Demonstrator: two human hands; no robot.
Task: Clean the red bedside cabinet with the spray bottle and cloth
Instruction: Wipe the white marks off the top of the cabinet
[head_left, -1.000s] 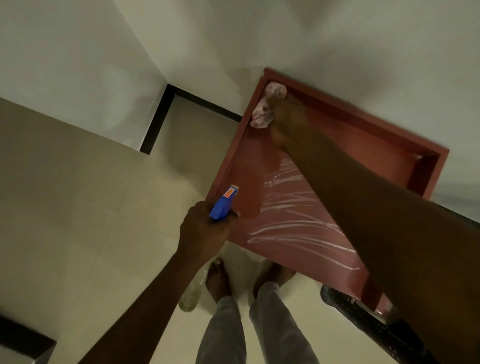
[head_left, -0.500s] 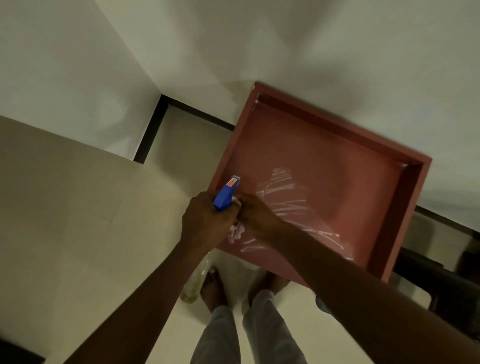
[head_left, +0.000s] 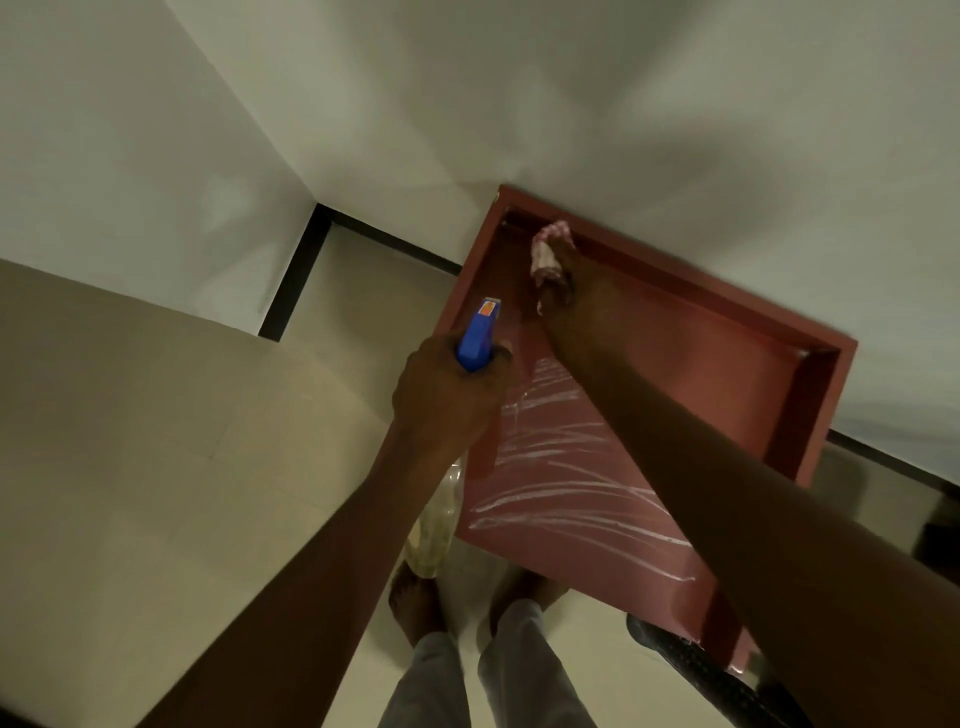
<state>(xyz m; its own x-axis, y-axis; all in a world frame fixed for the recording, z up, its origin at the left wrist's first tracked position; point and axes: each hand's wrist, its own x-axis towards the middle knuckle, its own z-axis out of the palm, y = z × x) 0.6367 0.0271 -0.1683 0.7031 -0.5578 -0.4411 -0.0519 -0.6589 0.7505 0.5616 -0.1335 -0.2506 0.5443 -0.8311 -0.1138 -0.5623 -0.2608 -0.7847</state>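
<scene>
Nearest the camera: two legs in light grey trousers (head_left: 431, 680), bare feet (head_left: 415, 603) on the beige tiled floor (head_left: 156, 467), just in front of the red bedside cabinet (head_left: 727, 374). A black perforated object (head_left: 691, 670) sits at the cabinet's near right corner; what it is cannot be told.

Left hand (head_left: 447, 395): over the cabinet's left edge, fingers wrapped around the neck of the clear plastic spray bottle with a blue trigger head (head_left: 479, 338). The head points towards the cabinet's far side. The bottle body hangs below the hand, beside the cabinet's near left corner.

Cabinet top, near half: thin white streaks (head_left: 561, 499) fan across the red surface.

Right hand (head_left: 576, 291): arm stretched diagonally across the top, fingers closed over a bunched pink-and-white cloth (head_left: 545, 254). The cloth is pressed to the surface at the cabinet's far left corner, against the raised back rim.

Behind the cabinet: white wall (head_left: 571, 104), touching the back rim, with a black skirting strip (head_left: 296, 270) running along the floor to the cabinet's left.
</scene>
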